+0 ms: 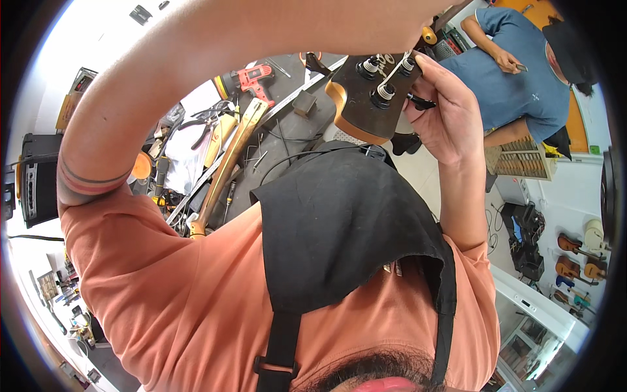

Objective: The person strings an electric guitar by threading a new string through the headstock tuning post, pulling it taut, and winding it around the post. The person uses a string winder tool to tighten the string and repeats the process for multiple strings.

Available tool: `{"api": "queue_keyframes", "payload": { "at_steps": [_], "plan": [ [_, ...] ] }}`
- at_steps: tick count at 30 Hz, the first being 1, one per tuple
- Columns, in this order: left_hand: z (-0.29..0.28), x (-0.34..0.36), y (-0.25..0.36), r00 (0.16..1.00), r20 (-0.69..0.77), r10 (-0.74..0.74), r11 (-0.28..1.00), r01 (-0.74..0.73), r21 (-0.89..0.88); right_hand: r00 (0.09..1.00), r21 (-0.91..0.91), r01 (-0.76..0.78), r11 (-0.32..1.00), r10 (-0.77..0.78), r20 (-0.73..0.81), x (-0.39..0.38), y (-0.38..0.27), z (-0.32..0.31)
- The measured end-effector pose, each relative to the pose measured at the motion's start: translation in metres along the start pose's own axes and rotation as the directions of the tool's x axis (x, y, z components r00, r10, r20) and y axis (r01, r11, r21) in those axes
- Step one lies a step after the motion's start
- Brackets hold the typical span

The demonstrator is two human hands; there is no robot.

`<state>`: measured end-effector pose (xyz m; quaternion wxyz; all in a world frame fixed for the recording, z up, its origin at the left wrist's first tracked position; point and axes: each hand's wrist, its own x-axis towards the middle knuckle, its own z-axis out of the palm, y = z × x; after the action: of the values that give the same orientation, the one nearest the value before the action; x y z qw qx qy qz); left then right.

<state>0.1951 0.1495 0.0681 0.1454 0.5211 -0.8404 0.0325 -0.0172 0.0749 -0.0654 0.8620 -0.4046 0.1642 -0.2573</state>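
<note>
A dark guitar headstock with a light wooden edge is raised in front of my chest. Pale string is wound round its tuning posts, and a black tuning key sticks out beside my palm. My right hand is closed on the headstock's right edge, with some fingers out of sight behind it. Across the top of the view reaches my left arm, ending in my left hand just above the headstock. The picture's upper edge cuts that hand off, so its fingers are hidden.
On the dark bench to the left lie a red power drill, pliers, a long wooden piece, a small block and several hand tools. A co-worker in a blue shirt stands at upper right. Guitars hang at far right.
</note>
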Motion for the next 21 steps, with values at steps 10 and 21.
{"api": "queue_keyframes", "payload": {
  "at_steps": [10,21],
  "plan": [
    [-0.021,-0.031,0.007,0.933,-0.272,0.238,0.971,-0.219,0.099,0.999,0.003,-0.013,1.000,0.013,0.042,0.003,0.002,0.013],
    [-0.008,-0.056,-0.001,0.958,-0.241,0.157,0.981,-0.180,-0.074,0.999,0.035,-0.023,0.999,0.022,0.025,0.003,-0.004,0.014]
  ]
}}
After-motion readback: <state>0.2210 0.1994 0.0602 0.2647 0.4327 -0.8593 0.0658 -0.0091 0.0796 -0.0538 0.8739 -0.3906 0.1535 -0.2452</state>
